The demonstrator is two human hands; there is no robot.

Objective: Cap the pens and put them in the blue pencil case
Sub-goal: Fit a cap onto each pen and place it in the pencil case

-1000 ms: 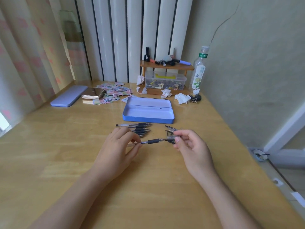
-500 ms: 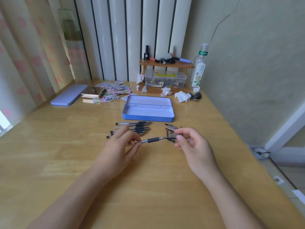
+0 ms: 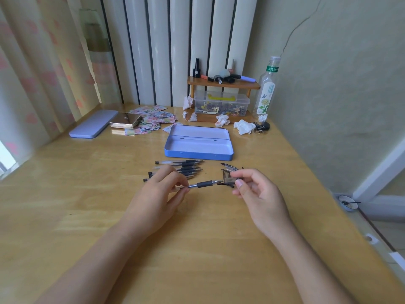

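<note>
My left hand point(image 3: 160, 194) grips a clear pen with a black rubber grip point(image 3: 203, 184), held level above the table with its tip pointing right. My right hand point(image 3: 256, 189) pinches a pen cap point(image 3: 229, 178) at that tip; how far the tip sits inside the cap I cannot tell. Several uncapped pens point(image 3: 184, 167) lie in a row just beyond my left hand. Loose caps point(image 3: 228, 166) lie beyond my right hand. The open blue pencil case point(image 3: 198, 154) stands farther back, with nothing inside.
The case's lid point(image 3: 93, 123) lies at the back left beside a shiny box point(image 3: 125, 122) and scattered paper notes point(image 3: 153, 117). A small wooden shelf point(image 3: 223, 85), a clear box point(image 3: 221, 103), crumpled tissues point(image 3: 243, 127) and a bottle point(image 3: 266, 88) line the back. The table edge runs along the right.
Both hands have stayed almost still, holding the pen and the cap together. The view has shifted slightly.
</note>
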